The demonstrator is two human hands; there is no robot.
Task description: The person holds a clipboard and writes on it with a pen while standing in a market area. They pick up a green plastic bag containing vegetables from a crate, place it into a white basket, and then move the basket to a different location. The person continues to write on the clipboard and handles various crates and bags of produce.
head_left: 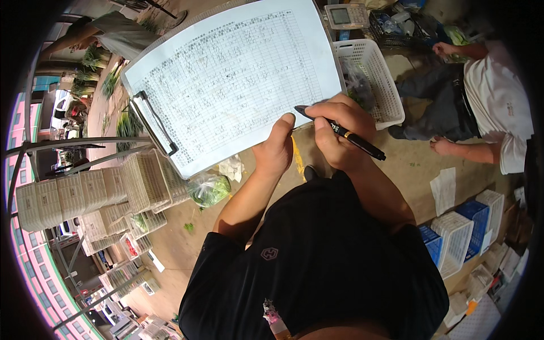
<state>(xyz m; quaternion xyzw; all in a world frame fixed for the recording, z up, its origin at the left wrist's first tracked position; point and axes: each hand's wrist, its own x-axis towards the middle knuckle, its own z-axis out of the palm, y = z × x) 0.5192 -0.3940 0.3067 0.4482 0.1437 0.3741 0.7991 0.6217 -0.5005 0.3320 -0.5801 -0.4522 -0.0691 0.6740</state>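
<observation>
White paper sheet with a printed grid (226, 85): lay face up on a clipboard with a black metal clip (154, 123), held out before the chest; the clip gripped the sheet's left edge, and many cells bore handwriting.
Slim black pen with gold print (362, 144): pointed leftward over the sheet's lower right part; whether its tip touched the paper could not be told.
Right hand (343, 127): fingers curled closely round the pen near its tip, by the board's lower right corner.
Left hand (274, 146): pinched the clipboard's near edge, thumb on top, the other fingers hidden underneath.
Steady marks: probably called for a firm left hold, light pen pressure near the weakly backed edge, the thumb clear of the row, and eyes following 1 line across.
Burning cigarette with grey ash (275, 323): jutted in at the lower edge; leaning over the paper would have risked dropped ash.
White plastic crate holding a clear bag (388, 85): stood beyond the board's right side, near a person in a white shirt (493, 96).
Clear bag of leafy greens (208, 190): sat to the left, beside stacked pale plastic crates (73, 195).
</observation>
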